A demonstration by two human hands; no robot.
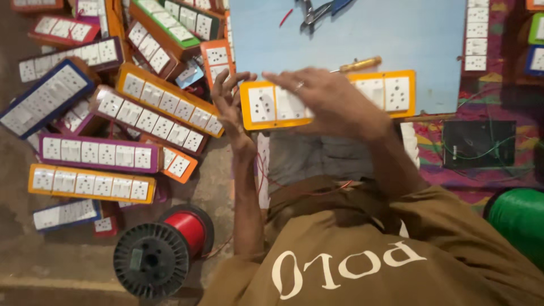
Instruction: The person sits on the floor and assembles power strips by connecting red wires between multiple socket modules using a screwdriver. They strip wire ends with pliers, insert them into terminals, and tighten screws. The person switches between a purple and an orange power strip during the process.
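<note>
1. On the floor at far left lies a heap of finished switch boards (pixel 122 107): long boxes in orange, purple, blue and red frames, each holding a row of white sockets and switches. They overlap at many angles.
2. Below the heap stands a spool of red wire (pixel 164 246) with black flanges, lying on its side on the floor.
3. The left hand (pixel 232 102) is spread wide, fingers splayed and slightly curled, touching the left end of the orange-framed board (pixel 326 99); it does not close round it.
4. That orange-framed board lies across the near edge of the light blue table (pixel 396 39), over the person's lap, with white sockets and switches set in its face.
5. The right hand (pixel 326 99) lies flat on the middle of the board, fingers stretched out towards the left, a ring on one finger, pressing down rather than gripping.
6. Behind the board a screwdriver (pixel 362 63) with a yellow handle rests on the table; pliers (pixel 320 11) lie at the far edge.
7. At far right sits a green spool (pixel 518 224).
</note>
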